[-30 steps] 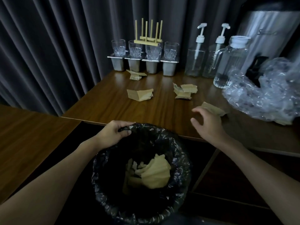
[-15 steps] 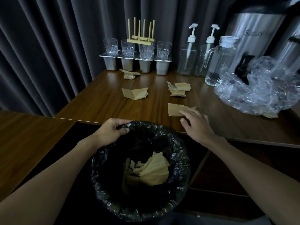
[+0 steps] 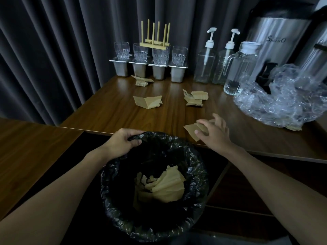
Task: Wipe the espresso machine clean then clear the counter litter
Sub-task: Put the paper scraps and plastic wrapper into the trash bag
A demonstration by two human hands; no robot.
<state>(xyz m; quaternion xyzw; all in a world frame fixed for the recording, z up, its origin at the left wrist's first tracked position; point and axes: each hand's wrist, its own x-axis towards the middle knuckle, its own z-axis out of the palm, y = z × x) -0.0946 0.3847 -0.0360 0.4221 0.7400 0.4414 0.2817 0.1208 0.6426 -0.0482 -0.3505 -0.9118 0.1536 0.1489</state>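
At the counter's (image 3: pixel 113 110) near edge, just right of the bin (image 3: pixel 198 174), a torn cardboard scrap (image 3: pixel 192 129) sits under the right hand (image 3: pixel 213 132) — fingers (image 3: pixel 203 122) over its far side, thumb on its near side, closed on it. Whether it is lifted or resting on the wood cannot be told. Its visible part is a flat tan piece with a corner pointing left toward the left hand (image 3: pixel 123 141); its long axis seems to run left to right along the counter edge, though the hand hides its right end.

That left hand is clamped on the bin's black liner at the far rim, just left of the scrap and apart from it. Crumpled cardboard (image 3: pixel 168 187) lies inside the bin.

Farther back on the counter, well clear of both hands, lie three more scraps — one centre-left (image 3: pixel 147 102), one centre-right (image 3: pixel 194 98), one near the glasses (image 3: pixel 141 81). Crumpled clear plastic (image 3: pixel 283 101) lies at the right, beside a jug (image 3: pixel 238 68).
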